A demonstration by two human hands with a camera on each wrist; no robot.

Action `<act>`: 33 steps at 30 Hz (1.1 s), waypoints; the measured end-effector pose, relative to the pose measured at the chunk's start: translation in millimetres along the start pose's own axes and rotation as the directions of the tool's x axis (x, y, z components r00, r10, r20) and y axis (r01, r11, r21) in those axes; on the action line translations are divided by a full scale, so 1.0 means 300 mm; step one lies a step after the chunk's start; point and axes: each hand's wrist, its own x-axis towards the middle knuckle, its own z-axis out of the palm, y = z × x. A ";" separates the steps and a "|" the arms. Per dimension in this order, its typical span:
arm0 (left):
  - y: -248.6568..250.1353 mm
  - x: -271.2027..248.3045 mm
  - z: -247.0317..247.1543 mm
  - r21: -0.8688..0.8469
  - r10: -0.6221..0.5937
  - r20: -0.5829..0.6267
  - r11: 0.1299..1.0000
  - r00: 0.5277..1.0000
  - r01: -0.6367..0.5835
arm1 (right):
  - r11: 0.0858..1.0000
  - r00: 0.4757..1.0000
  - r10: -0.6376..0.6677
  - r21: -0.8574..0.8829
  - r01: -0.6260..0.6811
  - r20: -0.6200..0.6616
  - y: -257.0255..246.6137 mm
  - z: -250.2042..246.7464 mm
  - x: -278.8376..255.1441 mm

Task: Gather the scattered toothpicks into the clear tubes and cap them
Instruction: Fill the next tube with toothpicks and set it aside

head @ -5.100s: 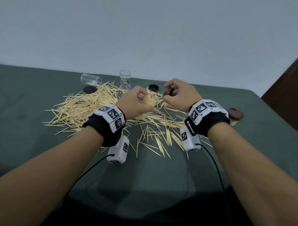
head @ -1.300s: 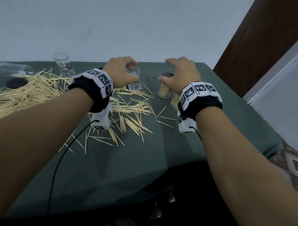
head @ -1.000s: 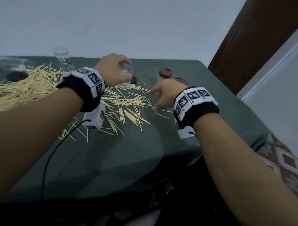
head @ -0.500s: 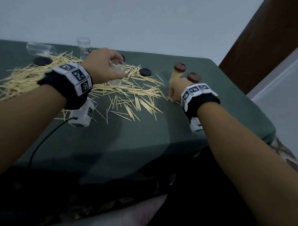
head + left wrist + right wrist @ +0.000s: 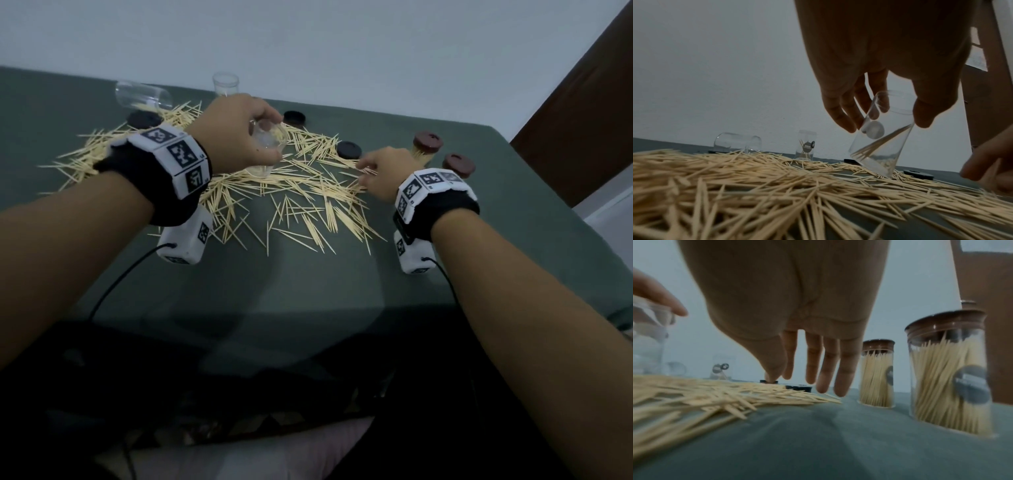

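My left hand (image 5: 239,133) grips a clear tube (image 5: 267,150) near its rim, tilted, its base resting on the pile of toothpicks (image 5: 239,185). In the left wrist view the tube (image 5: 879,139) holds a few toothpicks. My right hand (image 5: 387,171) hovers low over the right edge of the pile, fingers straight and pointing down (image 5: 824,369), holding nothing. Two filled tubes with brown caps (image 5: 426,144) (image 5: 457,166) stand just beyond it, and appear large in the right wrist view (image 5: 949,374) (image 5: 876,374).
A green table (image 5: 308,281) carries everything. Loose dark caps (image 5: 348,150) (image 5: 294,118) (image 5: 144,120) lie among the toothpicks. One clear tube (image 5: 142,97) lies on its side at the back left, another (image 5: 225,84) stands upright. A brown door (image 5: 582,113) is at the right.
The left hand has lowered the clear tube until its base touches the pile. The right hand has uncurled, its fingers now straight over the toothpicks. The head view has swung back left.
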 end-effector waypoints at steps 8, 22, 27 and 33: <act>-0.050 -0.020 -0.022 -0.008 0.010 -0.025 1.000 1.000 -0.010 | 0.984 0.988 0.096 -0.159 -0.076 0.120 0.007 -0.010 0.087; -0.136 -0.060 -0.028 0.012 0.054 -0.036 0.998 0.998 -0.054 | 0.997 0.983 -0.062 0.047 0.055 0.173 -0.122 -0.030 0.041; -0.141 -0.073 -0.046 0.014 0.074 -0.042 0.997 0.996 -0.073 | 0.988 0.961 -0.050 -0.129 0.088 0.273 -0.148 -0.043 -0.033; -0.125 -0.088 -0.057 0.027 0.102 -0.033 0.995 0.994 -0.101 | 0.948 0.915 0.132 -0.319 -0.004 0.381 -0.107 -0.045 -0.116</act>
